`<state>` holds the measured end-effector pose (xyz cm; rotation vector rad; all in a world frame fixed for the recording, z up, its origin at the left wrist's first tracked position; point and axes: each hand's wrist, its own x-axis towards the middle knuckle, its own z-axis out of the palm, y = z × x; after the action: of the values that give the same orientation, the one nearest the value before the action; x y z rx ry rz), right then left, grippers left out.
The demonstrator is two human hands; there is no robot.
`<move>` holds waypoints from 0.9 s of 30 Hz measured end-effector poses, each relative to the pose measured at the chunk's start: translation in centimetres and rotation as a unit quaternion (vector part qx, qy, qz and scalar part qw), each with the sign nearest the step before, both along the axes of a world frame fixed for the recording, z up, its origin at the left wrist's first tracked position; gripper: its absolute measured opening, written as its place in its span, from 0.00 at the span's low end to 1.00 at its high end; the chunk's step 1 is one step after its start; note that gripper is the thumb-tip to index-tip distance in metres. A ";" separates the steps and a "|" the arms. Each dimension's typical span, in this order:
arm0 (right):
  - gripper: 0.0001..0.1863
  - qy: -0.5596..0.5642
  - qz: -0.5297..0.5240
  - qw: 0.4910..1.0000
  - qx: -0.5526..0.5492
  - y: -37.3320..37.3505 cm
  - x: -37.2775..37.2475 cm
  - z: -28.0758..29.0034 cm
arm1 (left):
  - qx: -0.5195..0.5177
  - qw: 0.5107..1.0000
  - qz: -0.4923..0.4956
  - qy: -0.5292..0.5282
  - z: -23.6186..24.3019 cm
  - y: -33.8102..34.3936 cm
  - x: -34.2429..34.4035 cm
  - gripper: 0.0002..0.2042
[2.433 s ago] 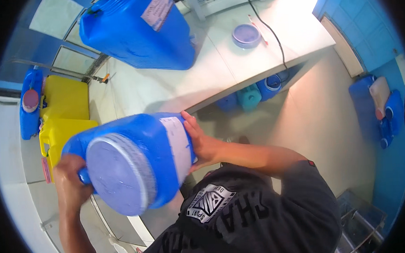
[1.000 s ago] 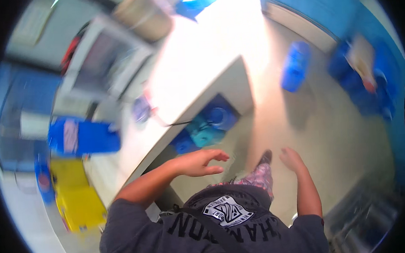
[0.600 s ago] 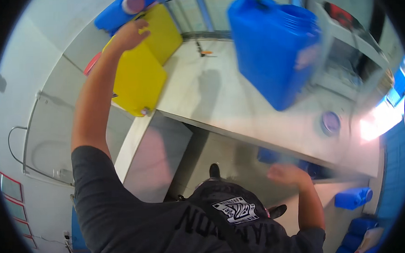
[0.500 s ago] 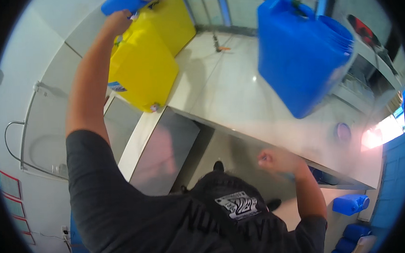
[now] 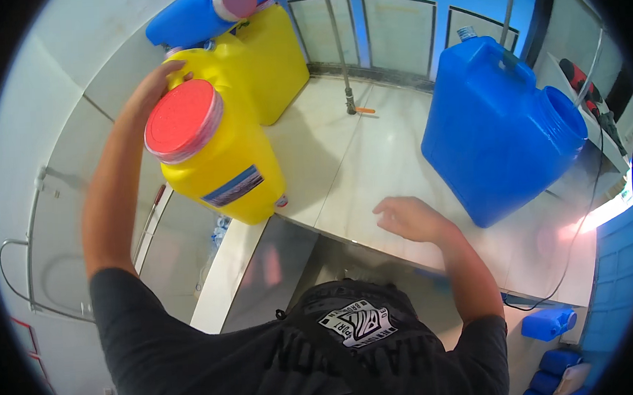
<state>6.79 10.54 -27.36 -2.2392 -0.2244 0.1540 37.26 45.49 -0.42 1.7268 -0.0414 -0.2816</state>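
Observation:
My left hand [image 5: 168, 75] is at the top handle of a yellow plastic water jug [image 5: 251, 147], its fingers curled round the grip and partly hidden. The jug stands at the counter's left corner, its wide red screw lid [image 5: 184, 120] facing me and a small tap low on its side. My right hand [image 5: 411, 218] hovers over the counter's front edge with loosely bent fingers and nothing in them. To its right stands a large blue water jug [image 5: 494, 130], its wide mouth uncovered and a small capped spout at the top.
Behind the held jug stands another yellow jug [image 5: 282, 65], with a blue container [image 5: 188, 18] lying above. A pipe with an orange-handled valve [image 5: 363, 111] rises from the white counter [image 5: 344, 175]. Several blue jugs [image 5: 555, 362] sit low at right. A thin cable [image 5: 577, 257] hangs over the counter.
The yellow jug under my left hand has turned, so its red lid now shows. My right hand has risen from below the counter edge to above it. The view has shifted.

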 end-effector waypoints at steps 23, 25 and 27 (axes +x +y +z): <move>0.30 -0.079 -0.284 0.922 0.250 -6.5 3.8 -0.2 | 0.118 0.773 -0.317 -0.537 -21.8 -21.7 -20.8 0.13; 0.27 0.039 -0.306 0.900 0.309 -6.5 3.8 -1.1 | 0.130 0.771 -0.322 -0.533 -22.3 -21.5 -20.8 0.13; 0.31 0.182 -0.270 0.849 0.417 -6.2 3.8 -2.1 | 0.153 0.758 -0.312 -0.552 -23.0 -21.3 -20.5 0.13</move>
<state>10.58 4.33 -29.46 -1.2913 0.4731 0.1354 16.79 24.16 -23.38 1.9286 -1.5360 0.3198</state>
